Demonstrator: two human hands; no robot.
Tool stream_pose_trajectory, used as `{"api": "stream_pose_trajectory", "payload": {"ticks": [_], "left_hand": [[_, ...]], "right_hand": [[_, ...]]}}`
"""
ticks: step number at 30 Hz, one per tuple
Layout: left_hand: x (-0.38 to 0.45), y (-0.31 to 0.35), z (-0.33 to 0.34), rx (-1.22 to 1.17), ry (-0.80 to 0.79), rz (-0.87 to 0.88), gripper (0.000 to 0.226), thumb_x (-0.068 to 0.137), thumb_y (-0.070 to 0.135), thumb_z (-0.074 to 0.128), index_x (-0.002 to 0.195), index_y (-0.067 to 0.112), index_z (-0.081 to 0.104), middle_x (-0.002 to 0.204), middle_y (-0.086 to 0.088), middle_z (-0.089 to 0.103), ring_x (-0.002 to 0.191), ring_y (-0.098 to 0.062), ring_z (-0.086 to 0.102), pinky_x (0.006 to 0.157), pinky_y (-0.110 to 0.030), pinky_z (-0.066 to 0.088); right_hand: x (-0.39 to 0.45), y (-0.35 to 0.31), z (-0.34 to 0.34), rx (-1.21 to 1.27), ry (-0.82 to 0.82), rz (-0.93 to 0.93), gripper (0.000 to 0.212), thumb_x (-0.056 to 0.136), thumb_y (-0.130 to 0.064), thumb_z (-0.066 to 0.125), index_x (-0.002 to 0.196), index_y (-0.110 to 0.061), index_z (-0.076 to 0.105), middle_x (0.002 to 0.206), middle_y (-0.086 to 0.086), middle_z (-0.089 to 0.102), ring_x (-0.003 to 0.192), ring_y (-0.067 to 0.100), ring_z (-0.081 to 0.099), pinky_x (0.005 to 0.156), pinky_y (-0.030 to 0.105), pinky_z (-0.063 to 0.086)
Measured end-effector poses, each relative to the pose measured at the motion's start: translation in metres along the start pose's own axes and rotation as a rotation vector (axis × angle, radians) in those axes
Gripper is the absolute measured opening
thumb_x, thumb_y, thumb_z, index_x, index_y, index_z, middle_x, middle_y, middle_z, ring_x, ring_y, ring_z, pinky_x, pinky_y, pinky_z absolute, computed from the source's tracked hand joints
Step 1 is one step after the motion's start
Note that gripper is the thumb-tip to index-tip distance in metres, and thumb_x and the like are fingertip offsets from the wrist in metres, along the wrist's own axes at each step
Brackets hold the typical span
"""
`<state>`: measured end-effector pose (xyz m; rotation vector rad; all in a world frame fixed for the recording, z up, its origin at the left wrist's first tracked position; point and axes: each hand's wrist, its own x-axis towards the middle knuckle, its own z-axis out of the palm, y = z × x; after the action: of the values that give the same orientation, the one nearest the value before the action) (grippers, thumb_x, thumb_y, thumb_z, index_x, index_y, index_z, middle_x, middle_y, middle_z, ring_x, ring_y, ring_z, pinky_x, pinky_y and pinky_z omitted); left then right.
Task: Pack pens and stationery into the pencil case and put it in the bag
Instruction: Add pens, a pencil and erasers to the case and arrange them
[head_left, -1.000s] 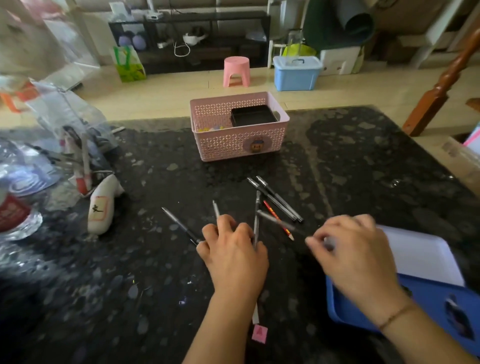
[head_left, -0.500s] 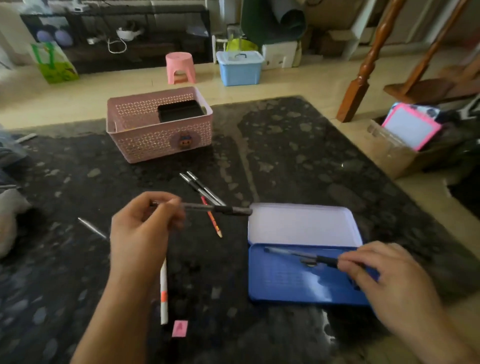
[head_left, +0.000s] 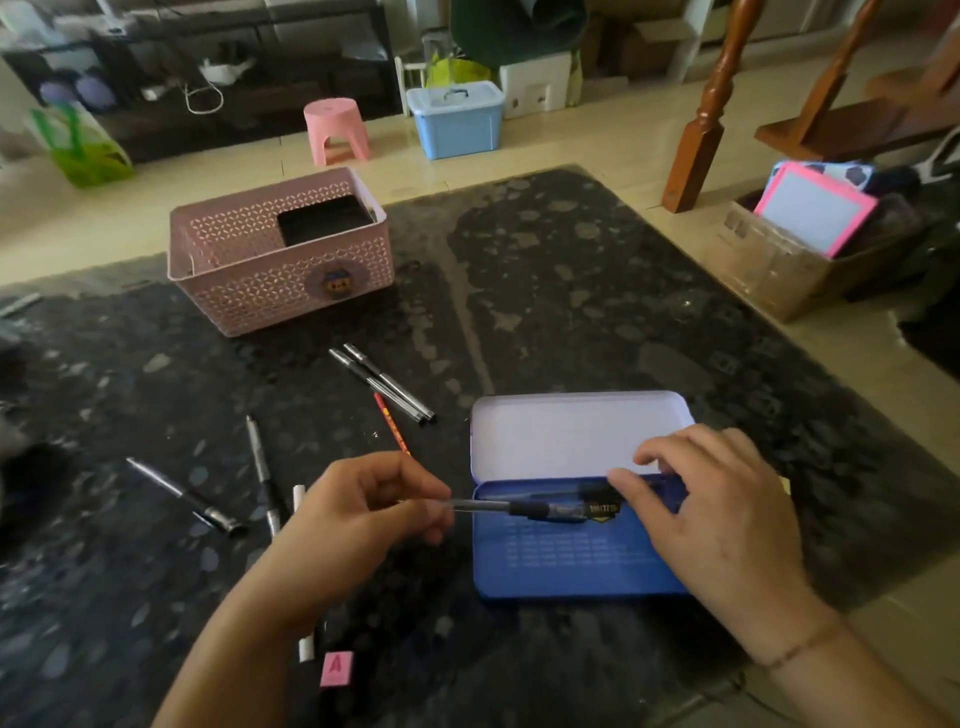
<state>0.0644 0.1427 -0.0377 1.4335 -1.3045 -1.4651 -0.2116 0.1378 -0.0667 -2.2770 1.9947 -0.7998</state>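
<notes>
The blue pencil case (head_left: 571, 561) lies open on the dark table (head_left: 597, 291), close to the near edge, with its white lid (head_left: 561, 431) flat behind it. The left hand (head_left: 358, 525) pinches one end of a dark pen (head_left: 524, 508) between thumb and fingers and holds it flat over the blue tray. Half a second ago this pen was up over the bare table, left of the case; now its far end is above the tray. The right hand (head_left: 722, 519) has moved too. It was low at the right end of the tray, laying down another pen (head_left: 582, 488). Now it is higher, at the back edge of the tray, with fingers bent and spread a little. Its fingertips touch that pen in the tray, but I cannot tell if they grip it.

Left of the case, two dark pens (head_left: 384, 383) lie side by side, and a red pencil (head_left: 390, 423) lies just below them. Further left are a thin dark pen (head_left: 262, 473) and a silver-tipped pen (head_left: 187, 496). A white pen (head_left: 303, 571) is partly hidden under the left arm, and a small pink eraser (head_left: 336, 669) sits near its end. A pink basket (head_left: 280, 280) stands at the back of the table with a black box (head_left: 324, 221) inside. The left hand hides part of the table between the loose pens and the case.
</notes>
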Motion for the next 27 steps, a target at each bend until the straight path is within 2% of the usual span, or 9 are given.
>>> {"api": "stream_pose_trajectory", "payload": {"ticks": [3, 6, 8, 12, 14, 17, 19, 22, 27], "left_hand": [[0.001, 0.0, 0.004, -0.188, -0.021, 0.01, 0.007, 0.073, 0.004, 0.074, 0.076, 0.009, 0.071, 0.08, -0.019, 0.073, 0.067, -0.021, 0.067, 0.061, -0.021, 0.054], [0.003, 0.001, 0.012, -0.493, -0.107, 0.052, 0.027, 0.058, 0.019, 0.088, 0.079, 0.012, 0.072, 0.078, -0.015, 0.07, 0.066, -0.019, 0.066, 0.065, -0.024, 0.056], [0.004, 0.001, 0.029, -0.501, -0.146, 0.085, 0.027, 0.058, 0.02, 0.087, 0.079, 0.014, 0.071, 0.076, -0.013, 0.07, 0.065, -0.017, 0.064, 0.064, -0.023, 0.054], [0.007, 0.004, 0.063, -0.188, -0.148, 0.15, 0.012, 0.076, 0.008, 0.077, 0.083, 0.014, 0.069, 0.083, -0.008, 0.073, 0.072, -0.016, 0.066, 0.067, -0.022, 0.051], [0.013, 0.0, 0.064, 0.268, 0.044, 0.29, 0.019, 0.077, 0.018, 0.078, 0.09, 0.026, 0.069, 0.095, 0.008, 0.071, 0.087, -0.01, 0.064, 0.079, -0.024, 0.051], [0.02, -0.013, 0.059, 0.838, 0.207, 0.43, 0.035, 0.078, 0.031, 0.075, 0.109, 0.037, 0.062, 0.115, 0.019, 0.055, 0.111, -0.006, 0.048, 0.097, -0.031, 0.042], [0.023, -0.022, 0.059, 0.869, 0.199, 0.385, 0.035, 0.078, 0.034, 0.074, 0.111, 0.036, 0.063, 0.114, 0.017, 0.057, 0.108, -0.01, 0.048, 0.096, -0.043, 0.043], [0.024, -0.024, 0.062, 0.816, 0.213, 0.374, 0.026, 0.079, 0.035, 0.067, 0.104, 0.033, 0.068, 0.104, 0.016, 0.063, 0.095, -0.01, 0.053, 0.088, -0.045, 0.048], [0.026, -0.023, 0.062, 0.785, 0.258, 0.401, 0.024, 0.078, 0.027, 0.076, 0.101, 0.029, 0.071, 0.098, 0.014, 0.067, 0.093, -0.007, 0.058, 0.086, -0.035, 0.051]], "right_hand": [[-0.005, -0.017, -0.014, 0.49, 0.0, 0.05, 0.039, 0.084, -0.064, 0.048, 0.097, -0.031, 0.065, 0.081, -0.013, 0.066, 0.081, 0.007, 0.061, 0.067, 0.016, 0.05], [-0.012, -0.036, -0.028, 1.222, -0.176, 0.222, 0.063, 0.065, -0.071, 0.064, 0.112, -0.029, 0.063, 0.081, 0.005, 0.071, 0.07, 0.01, 0.065, 0.065, 0.016, 0.051], [-0.017, -0.041, -0.025, 1.338, -0.211, 0.23, 0.061, 0.063, -0.057, 0.075, 0.116, -0.027, 0.065, 0.084, 0.005, 0.071, 0.071, 0.01, 0.066, 0.065, 0.017, 0.052], [-0.013, -0.042, -0.022, 1.192, 0.01, 0.108, 0.021, 0.083, -0.039, 0.062, 0.093, -0.022, 0.069, 0.094, -0.008, 0.067, 0.085, 0.009, 0.065, 0.073, 0.018, 0.051], [-0.011, -0.032, -0.029, 1.02, 0.081, 0.044, 0.018, 0.092, -0.033, 0.051, 0.099, -0.023, 0.063, 0.102, -0.009, 0.065, 0.098, 0.01, 0.064, 0.08, 0.016, 0.05], [-0.009, -0.023, -0.037, 0.759, -0.088, 0.043, 0.023, 0.095, -0.043, 0.041, 0.116, -0.049, 0.049, 0.098, -0.023, 0.063, 0.097, -0.003, 0.06, 0.078, 0.006, 0.045], [-0.012, -0.021, -0.029, 0.562, -0.269, 0.043, 0.028, 0.089, -0.045, 0.043, 0.114, -0.056, 0.037, 0.091, -0.026, 0.062, 0.092, -0.005, 0.059, 0.073, 0.009, 0.046], [-0.014, -0.022, -0.016, 0.146, -0.224, -0.149, 0.018, 0.086, -0.036, 0.063, 0.096, -0.041, 0.049, 0.079, -0.02, 0.056, 0.072, 0.003, 0.053, 0.057, 0.016, 0.043], [-0.017, -0.021, 0.002, 0.022, -0.24, -0.224, 0.014, 0.078, -0.026, 0.073, 0.091, -0.027, 0.069, 0.086, -0.011, 0.059, 0.079, 0.012, 0.053, 0.061, 0.028, 0.048]]}}
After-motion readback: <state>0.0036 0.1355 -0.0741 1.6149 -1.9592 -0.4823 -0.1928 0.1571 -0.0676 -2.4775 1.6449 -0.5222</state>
